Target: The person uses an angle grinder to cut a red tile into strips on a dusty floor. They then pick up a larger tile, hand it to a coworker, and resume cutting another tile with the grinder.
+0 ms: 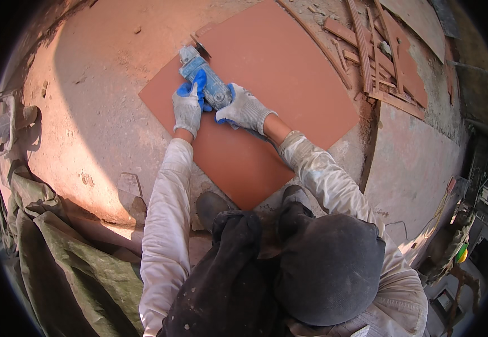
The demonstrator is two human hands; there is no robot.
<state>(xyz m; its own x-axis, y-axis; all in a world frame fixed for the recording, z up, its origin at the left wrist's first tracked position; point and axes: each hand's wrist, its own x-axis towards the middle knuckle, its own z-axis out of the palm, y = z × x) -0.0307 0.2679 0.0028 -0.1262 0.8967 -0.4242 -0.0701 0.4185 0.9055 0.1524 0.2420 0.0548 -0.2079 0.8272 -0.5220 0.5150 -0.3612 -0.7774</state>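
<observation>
**Both gloved hands clamped on a grinder at the tile's far edge**

The left hand (188, 106) has its fingers wrapped shut around the dusty blue angle grinder (204, 81), and the right hand (245, 109) grips the tool's rear body from the other side. The grinder's long axis runs from about five o'clock up toward eleven, its disc (201, 48) leading, right at the terracotta tile's (277, 73) upper-left edge. The left hand sits nearer the disc. The tile lies flat as a diamond on the dusty concrete floor (98, 112), with its broad face open at three o'clock. Tile offcuts (367, 56) pile up at one o'clock; a green tarp (70, 258) lies at eight o'clock. The person's shoes (210, 205) press the tile's near corner.
</observation>
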